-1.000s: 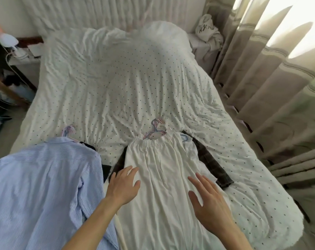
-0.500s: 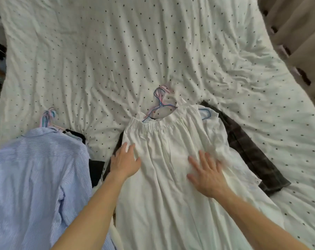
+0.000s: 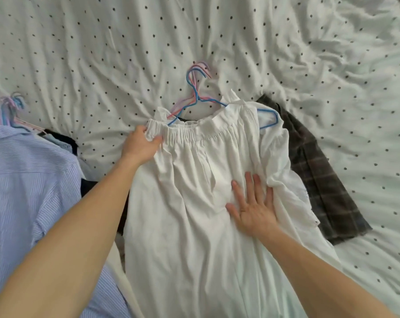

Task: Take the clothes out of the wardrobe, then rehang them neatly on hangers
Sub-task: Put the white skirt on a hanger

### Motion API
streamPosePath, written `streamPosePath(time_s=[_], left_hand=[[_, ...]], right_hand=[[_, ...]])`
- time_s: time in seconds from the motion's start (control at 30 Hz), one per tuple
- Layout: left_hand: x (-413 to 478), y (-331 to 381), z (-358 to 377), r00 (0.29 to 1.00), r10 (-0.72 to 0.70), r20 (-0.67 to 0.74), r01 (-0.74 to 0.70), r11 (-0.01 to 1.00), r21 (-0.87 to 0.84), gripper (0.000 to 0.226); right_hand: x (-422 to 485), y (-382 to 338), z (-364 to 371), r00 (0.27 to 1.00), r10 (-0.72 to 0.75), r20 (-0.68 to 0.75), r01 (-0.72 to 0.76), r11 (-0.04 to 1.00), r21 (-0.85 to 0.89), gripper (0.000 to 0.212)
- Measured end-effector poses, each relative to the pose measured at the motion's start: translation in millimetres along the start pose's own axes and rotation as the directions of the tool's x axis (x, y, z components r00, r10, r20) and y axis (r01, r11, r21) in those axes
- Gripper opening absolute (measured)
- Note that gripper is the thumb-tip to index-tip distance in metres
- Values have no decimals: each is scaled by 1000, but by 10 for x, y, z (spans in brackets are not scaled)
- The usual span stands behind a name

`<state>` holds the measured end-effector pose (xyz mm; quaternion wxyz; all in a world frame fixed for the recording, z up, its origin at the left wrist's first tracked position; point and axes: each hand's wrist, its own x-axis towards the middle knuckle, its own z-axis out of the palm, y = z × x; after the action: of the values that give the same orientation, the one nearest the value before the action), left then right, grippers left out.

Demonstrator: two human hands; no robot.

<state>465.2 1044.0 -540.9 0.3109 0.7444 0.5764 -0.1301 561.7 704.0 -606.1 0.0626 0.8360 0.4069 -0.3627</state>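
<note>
Left hand (image 3: pixel 140 145): my thumb and fingers pinch the elastic waistband corner of the white gathered cloth skirt (image 3: pixel 190 226).
Right hand (image 3: pixel 254 208): flat, fingers spread, pressing the skirt.
Blue and pink wire hangers (image 3: pixel 195 97): just beyond my left grip, ends under the waistband.
Dark plaid garment (image 3: pixel 320 180): beside my right hand.

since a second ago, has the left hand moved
Yes. The left hand has slid up the left edge of the white skirt and now grips its waistband.

White skirt (image 3: pixel 194 203) lies flat over blue hanger (image 3: pixel 217 104).
</note>
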Motion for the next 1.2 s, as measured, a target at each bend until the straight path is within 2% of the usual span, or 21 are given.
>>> streamPosePath(time_s=[0.13, 0.27, 0.33, 0.37, 0.4, 0.43, 0.47, 0.5, 0.53, 0.6, 0.7, 0.8, 1.0, 1.13, 1.2], left_hand=[[-201, 70, -71, 988, 155, -20, -154, 987, 49, 38], [-729, 94, -167, 965, 257, -49, -255, 966, 53, 48], [-1101, 129, -218, 955, 294, -41, -294, 956, 18, 51], [-1296, 161, -235, 949, 313, -46, -314, 950, -6, 49], [-1491, 194, -248, 944, 326, -52, -328, 944, -43, 45], [-1694, 232, -256, 942, 332, -52, -335, 939, -74, 40], [-1897, 267, -254, 937, 346, -45, -349, 933, -92, 36], [-2113, 308, -257, 927, 373, -28, -374, 922, -96, 34], [-2320, 337, -248, 909, 416, -9, -415, 906, -89, 32], [-2739, 352, -241, 860, 509, 24, -507, 860, -50, 33], [-3343, 273, -367, 797, 601, 58, -600, 799, -43, 35], [-3823, 21, -517, 691, 716, 94, -720, 694, 6, 33], [-4381, -305, -671, 384, 912, 144, -922, 371, 110, 32], [-4730, -228, -582, 158, 983, 92, -981, 146, 124, 35], [-4989, -110, -528, 41, 995, 90, -994, 31, 106, 29]], right_hand=[[3, -10, -12, 1000, 9, -3, -9, 1000, -10, 71], [-46, -111, -313, 985, 37, 166, -29, 998, -52, 80], [-126, -210, -676, 954, 64, 292, -82, 995, 51, 84], [-205, -285, -918, 937, 69, 342, -141, 972, 190, 78], [-320, -360, -1158, 927, 63, 371, -218, 893, 393, 71], [-477, -445, -1368, 924, 72, 376, -304, 733, 609, 65], [-680, -533, -1555, 930, 85, 358, -348, 517, 782, 62], [-906, -614, -1721, 943, 108, 315, -333, 321, 887, 61], [-1130, -682, -1846, 956, 132, 262, -285, 194, 939, 61], [-1585, -809, -1994, 972, 164, 167, -186, 105, 977, 59], [-2279, -958, -1954, 968, 247, 50, -78, 105, 991, 39], [-2983, -1114, -1702, 936, 352, -9, -10, 51, 999, 24], [-4031, -1473, -1246, 898, 435, -70, 105, -57, 993, 30], [-4546, -1555, -1109, 803, 586, -107, 229, -138, 964, 35], [-4816, -1502, -1031, 717, 690, -101, 286, -160, 945, 32]])
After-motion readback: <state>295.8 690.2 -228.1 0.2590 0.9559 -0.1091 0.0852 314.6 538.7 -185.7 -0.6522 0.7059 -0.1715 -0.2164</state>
